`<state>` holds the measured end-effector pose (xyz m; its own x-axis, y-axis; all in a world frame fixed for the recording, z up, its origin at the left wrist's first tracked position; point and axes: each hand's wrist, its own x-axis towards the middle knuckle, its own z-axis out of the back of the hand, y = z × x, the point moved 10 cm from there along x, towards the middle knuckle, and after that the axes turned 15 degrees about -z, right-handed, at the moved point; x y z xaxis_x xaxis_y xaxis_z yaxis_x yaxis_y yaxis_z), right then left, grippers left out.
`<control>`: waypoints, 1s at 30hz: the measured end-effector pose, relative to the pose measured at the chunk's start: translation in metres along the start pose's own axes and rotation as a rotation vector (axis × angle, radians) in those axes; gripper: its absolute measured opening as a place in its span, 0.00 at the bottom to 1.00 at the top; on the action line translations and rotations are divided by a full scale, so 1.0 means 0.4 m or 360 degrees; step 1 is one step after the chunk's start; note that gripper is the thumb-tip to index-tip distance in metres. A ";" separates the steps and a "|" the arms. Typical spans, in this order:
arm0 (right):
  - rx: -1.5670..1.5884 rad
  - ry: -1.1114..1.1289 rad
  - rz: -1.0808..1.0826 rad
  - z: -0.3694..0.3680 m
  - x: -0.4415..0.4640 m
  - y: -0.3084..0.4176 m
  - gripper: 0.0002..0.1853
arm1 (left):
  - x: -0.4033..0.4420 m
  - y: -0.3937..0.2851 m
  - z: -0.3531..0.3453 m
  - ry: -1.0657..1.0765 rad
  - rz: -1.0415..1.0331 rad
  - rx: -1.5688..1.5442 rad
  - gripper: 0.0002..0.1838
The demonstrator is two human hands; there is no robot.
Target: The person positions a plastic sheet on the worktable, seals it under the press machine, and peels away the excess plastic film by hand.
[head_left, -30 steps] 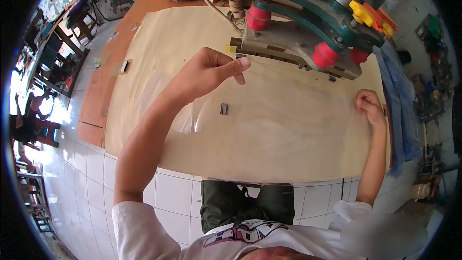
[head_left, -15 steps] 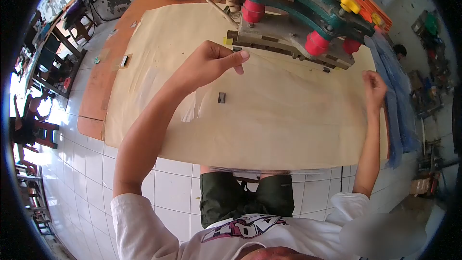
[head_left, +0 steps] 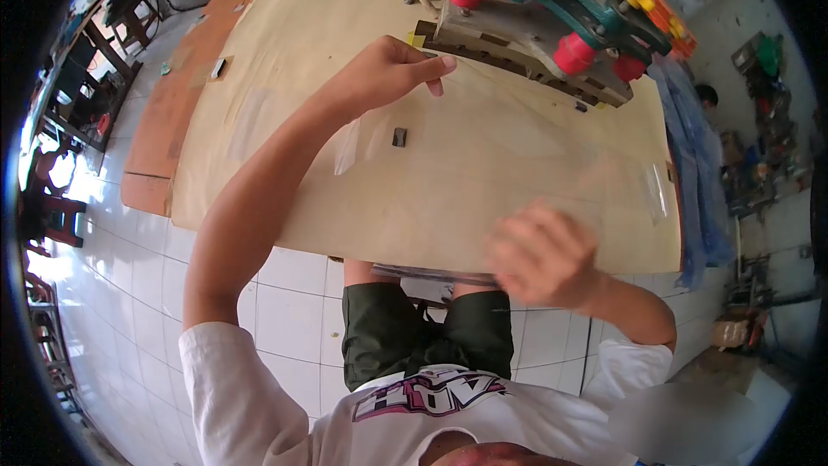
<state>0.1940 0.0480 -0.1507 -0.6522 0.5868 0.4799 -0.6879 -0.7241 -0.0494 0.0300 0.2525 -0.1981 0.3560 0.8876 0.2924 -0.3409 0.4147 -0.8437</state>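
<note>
My left hand is closed in a pinch near the front edge of the machine, at what appears to be the far edge of a clear plastic sheet. Only glints and faint lines show where this sheet lies on the pale board. Below my left hand, a small dark block rests on the surface. My right hand hovers over the near right part of the board, smeared by motion, so its fingers are unclear.
A green press-like machine with red knobs and a metal plate stands at the back right. Blue plastic sheeting hangs at the right edge. Another small block lies at the left. A person is in the right background.
My right hand has come from the board's right edge toward me and leftward, now blurred. My left hand keeps its pinch beside the machine. The view has shifted slightly.
</note>
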 end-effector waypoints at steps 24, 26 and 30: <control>-0.0587 0.0301 0.0074 -0.088 -0.033 0.127 0.31 | 0.005 0.014 0.002 -0.0013 -0.0062 0.0011 0.29; -0.0507 0.0311 0.0069 -0.085 -0.026 0.134 0.32 | 0.002 0.013 0.003 0.0045 0.0014 0.0022 0.29; -0.0621 0.0168 0.0297 -0.129 -0.048 0.167 0.32 | -0.004 0.015 -0.002 0.0108 0.0119 0.0009 0.30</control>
<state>0.1440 0.0070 -0.2084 -0.7917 0.5074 0.3403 -0.6107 -0.6423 -0.4632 0.0282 0.2532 -0.2041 0.3871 0.9006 0.1975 -0.3736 0.3491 -0.8594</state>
